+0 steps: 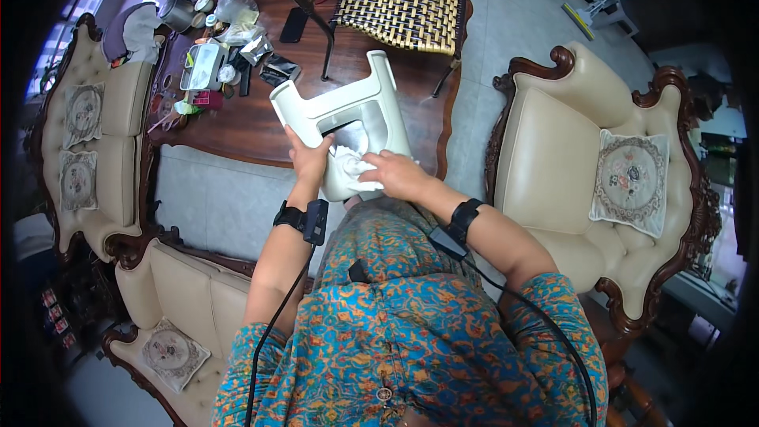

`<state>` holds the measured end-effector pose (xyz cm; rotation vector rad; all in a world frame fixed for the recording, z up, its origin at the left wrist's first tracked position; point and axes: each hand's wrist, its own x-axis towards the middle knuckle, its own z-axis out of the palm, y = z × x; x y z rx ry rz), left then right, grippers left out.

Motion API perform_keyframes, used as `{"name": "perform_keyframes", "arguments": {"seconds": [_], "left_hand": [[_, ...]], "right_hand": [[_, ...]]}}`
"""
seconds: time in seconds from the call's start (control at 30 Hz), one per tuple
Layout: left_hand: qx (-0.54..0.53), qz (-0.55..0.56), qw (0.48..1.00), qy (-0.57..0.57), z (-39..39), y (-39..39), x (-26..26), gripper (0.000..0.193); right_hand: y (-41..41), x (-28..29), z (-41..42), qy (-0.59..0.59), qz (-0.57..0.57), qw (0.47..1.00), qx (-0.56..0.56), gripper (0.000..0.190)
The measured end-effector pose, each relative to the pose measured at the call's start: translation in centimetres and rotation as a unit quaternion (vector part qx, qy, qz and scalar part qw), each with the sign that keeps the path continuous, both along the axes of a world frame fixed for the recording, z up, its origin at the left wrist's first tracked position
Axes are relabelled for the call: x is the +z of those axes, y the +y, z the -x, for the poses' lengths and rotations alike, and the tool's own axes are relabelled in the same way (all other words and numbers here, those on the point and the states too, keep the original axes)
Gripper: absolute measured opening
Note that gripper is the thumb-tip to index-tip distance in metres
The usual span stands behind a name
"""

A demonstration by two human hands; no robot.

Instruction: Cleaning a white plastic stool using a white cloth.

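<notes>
A pale cream plastic stool (350, 101), tipped on its side with its legs pointing away from me, is held at the near edge of the wooden table. My left hand (309, 157) grips its left side, thumb and fingers spread around the edge of an opening. In my right hand (394, 175) is a crumpled white cloth (350, 167), pressed against the near part of the stool. The fingertips of the right hand are partly hidden in the cloth.
On the dark wooden table (249, 145) stand a chair with a woven seat (403, 3), a black phone (293, 25), a plastic container (203, 66), a metal kettle (177, 12) and several packets. Cream sofas (121, 172) flank it at left, and an armchair (545, 160) at right.
</notes>
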<state>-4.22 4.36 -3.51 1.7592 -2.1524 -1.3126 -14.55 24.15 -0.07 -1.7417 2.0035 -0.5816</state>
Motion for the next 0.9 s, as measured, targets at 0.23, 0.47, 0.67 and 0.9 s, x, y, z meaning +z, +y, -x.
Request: {"name": "perform_keyframes", "arguments": {"seconds": [0.23, 0.47, 0.67, 0.9], "left_hand": [[0.118, -0.058, 0.989, 0.067, -2.0, -1.0, -1.8, 0.121], [0.129, -0.081, 0.982, 0.113, -2.1, -1.3, -2.1, 0.113], [0.142, -0.099, 0.971, 0.167, -3.6, -2.2, -2.8, 0.113], [0.155, -0.16, 0.938, 0.265, -3.6, -1.7, -2.0, 0.106]], "right_hand": [[3.7, -0.2, 5.3, 0.036, -0.04, 0.991, -0.121, 0.035], [0.8, 1.0, 1.1, 0.01, -0.016, 0.998, 0.057, 0.034], [0.2, 0.4, 4.7, 0.002, -0.001, 0.997, -0.073, 0.035], [-2.5, -1.4, 6.8, -0.002, 0.009, 0.963, -0.27, 0.037]]}}
